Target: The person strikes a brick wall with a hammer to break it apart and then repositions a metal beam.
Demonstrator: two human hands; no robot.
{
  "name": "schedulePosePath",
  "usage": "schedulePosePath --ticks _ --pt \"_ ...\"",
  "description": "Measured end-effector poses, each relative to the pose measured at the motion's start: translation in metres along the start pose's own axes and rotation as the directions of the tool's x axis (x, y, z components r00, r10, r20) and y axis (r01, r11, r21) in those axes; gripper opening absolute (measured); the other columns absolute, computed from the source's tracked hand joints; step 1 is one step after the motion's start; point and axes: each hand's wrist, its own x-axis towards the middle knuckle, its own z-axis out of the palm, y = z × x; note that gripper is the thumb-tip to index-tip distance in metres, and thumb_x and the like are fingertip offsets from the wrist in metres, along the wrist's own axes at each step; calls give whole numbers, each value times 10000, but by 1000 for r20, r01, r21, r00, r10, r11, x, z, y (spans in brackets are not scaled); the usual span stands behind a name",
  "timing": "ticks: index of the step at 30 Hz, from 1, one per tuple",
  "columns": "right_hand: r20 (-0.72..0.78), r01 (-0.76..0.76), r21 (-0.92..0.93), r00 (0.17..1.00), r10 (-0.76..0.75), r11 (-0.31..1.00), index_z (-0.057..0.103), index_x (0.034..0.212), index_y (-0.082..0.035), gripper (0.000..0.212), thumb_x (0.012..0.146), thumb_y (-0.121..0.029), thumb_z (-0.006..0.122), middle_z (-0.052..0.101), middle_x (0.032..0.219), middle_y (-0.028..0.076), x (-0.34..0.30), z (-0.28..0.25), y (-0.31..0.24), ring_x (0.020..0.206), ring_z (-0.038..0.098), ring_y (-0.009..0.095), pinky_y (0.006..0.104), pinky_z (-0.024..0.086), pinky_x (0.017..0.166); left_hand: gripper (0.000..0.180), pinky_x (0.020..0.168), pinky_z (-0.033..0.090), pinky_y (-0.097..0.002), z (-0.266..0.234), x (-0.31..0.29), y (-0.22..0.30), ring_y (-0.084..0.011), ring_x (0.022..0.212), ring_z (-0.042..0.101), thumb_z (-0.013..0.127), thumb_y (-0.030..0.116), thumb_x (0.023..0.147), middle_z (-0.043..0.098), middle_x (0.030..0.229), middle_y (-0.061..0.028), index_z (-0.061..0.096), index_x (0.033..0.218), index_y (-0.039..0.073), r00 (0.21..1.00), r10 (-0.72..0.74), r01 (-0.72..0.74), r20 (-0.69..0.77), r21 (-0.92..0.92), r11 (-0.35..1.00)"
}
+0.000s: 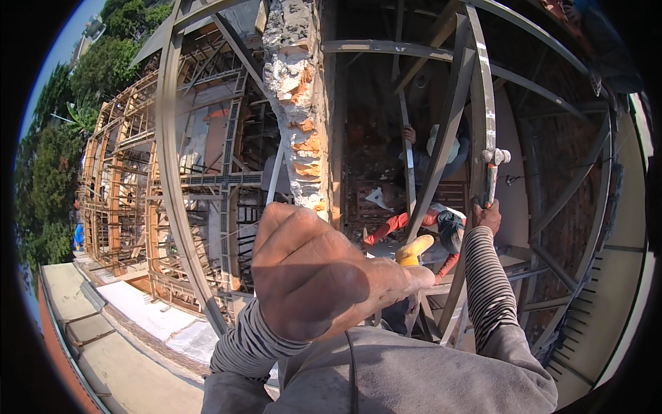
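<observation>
Head view: the left hand (324,272) is seen close to the lens at centre frame, back turned up, fingers stretched together toward the right; nothing is held in it. The right hand (487,215), centre-right, is closed round the handle of a hammer (492,172), head up, set against a grey metal beam (483,103) running to the upper right. A brick pillar (300,103) w/ mortar is seen top centre. Below, a person in a red sleeve (393,224) & another holding a bar (408,159) are seen. Scaffolding (138,179) is seen at left.
</observation>
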Motion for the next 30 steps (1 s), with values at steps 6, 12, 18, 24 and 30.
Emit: schedulePosePath --ticks 6,12,18,24,30 --pt "27 -43 -45 999 45 998 521 1073 -64 439 773 -291 747 673 1012 199 2 -6 -4 981 642 391 473 511 852 279 588 306 -318 20 12 1 -122 559 433 899 267 572 487 566 75 642 663 209 996 -46 47 82 -16 999" --pt "96 -15 11 995 13 1000 503 1130 -73 559 719 -350 761 658 1071 205 20 -19 15 1044 629 373 466 498 892 370 579 422 -382 60 -35 -10 -277 607 508 774 -37 606 482 618 -68 437 628 116 983 -179 180 -32 8 984" --pt "53 10 20 999 -11 1000 535 1070 -53 499 753 -383 737 684 970 199 14 -17 19 954 668 358 452 521 855 320 596 427 -418 89 -78 -16 -327 602 507 788 91 659 510 636 -111 469 642 68 948 -305 301 92 54 952" --pt "54 10 35 998 -12 999 523 1080 -50 509 741 -350 755 680 980 208 18 -18 13 968 661 366 454 517 856 477 543 341 -398 116 -126 -48 -260 535 444 892 217 606 448 560 -56 435 552 88 781 -578 605 235 -55 795" --pt "-17 29 62 999 -28 998 506 1042 -38 470 711 -269 747 683 989 196 17 -9 15 952 650 397 476 509 844 419 799 490 -450 131 -152 -61 -360 916 641 777 382 720 669 924 -184 619 916 47 401 -457 457 794 258 851"
